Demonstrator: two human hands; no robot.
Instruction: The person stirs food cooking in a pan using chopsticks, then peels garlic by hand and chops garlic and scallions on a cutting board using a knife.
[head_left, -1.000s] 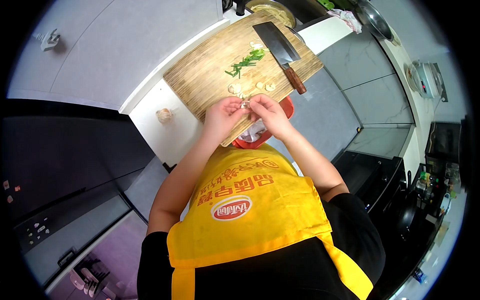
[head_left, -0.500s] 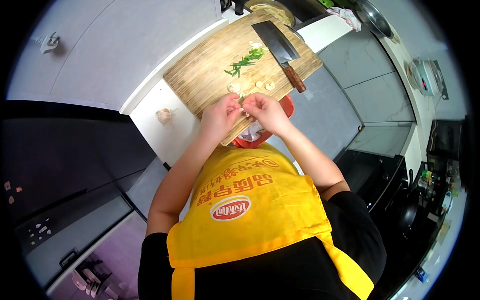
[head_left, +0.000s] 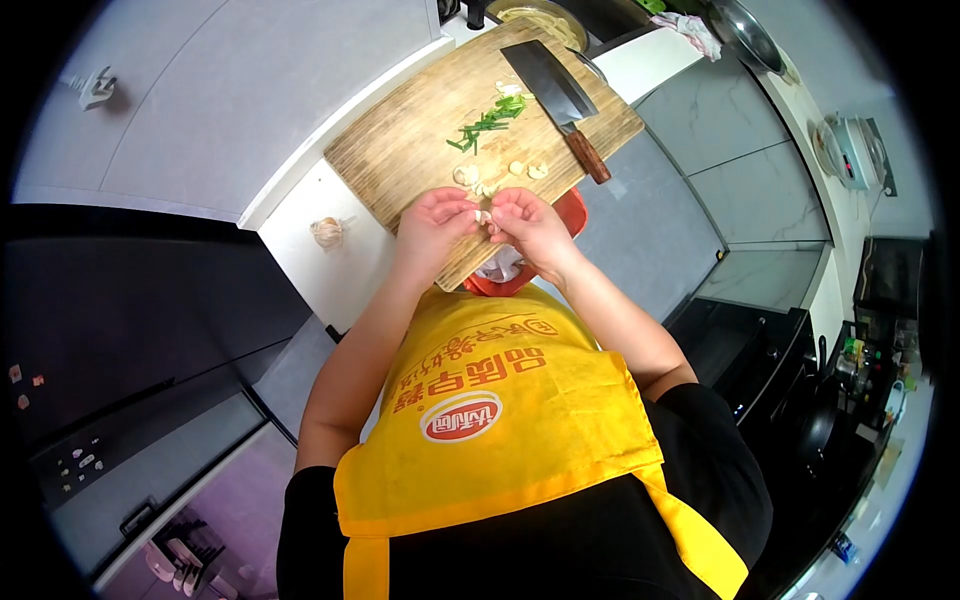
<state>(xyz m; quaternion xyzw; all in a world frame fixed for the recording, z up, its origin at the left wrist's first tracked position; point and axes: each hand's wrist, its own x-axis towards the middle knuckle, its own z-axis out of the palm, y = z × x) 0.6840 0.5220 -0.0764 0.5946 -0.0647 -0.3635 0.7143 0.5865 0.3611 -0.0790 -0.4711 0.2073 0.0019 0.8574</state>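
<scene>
Over the near edge of a wooden cutting board (head_left: 400,140), my left hand (head_left: 434,232) and my right hand (head_left: 535,230) meet fingertip to fingertip. Both pinch a small pale garlic clove (head_left: 483,217) between them. Just beyond the fingers lie several garlic pieces (head_left: 466,175). Farther up the board is a pile of cut green stalks (head_left: 487,124) with white bits beside it. A cleaver (head_left: 550,85) with a wooden handle rests on the board's right part. Under the board's near edge, a red bin (head_left: 572,212) with a pale liner is partly hidden.
A garlic bulb (head_left: 327,232) sits on the white counter (head_left: 310,195) left of the board. Behind the board stands a pan (head_left: 545,18) with pale food. A metal bowl (head_left: 745,38) and a cloth (head_left: 690,36) are at the upper right.
The fingers of both hands have shifted slightly around the clove, and more of it shows between the fingertips. The board, cleaver and green stalks look unchanged.
</scene>
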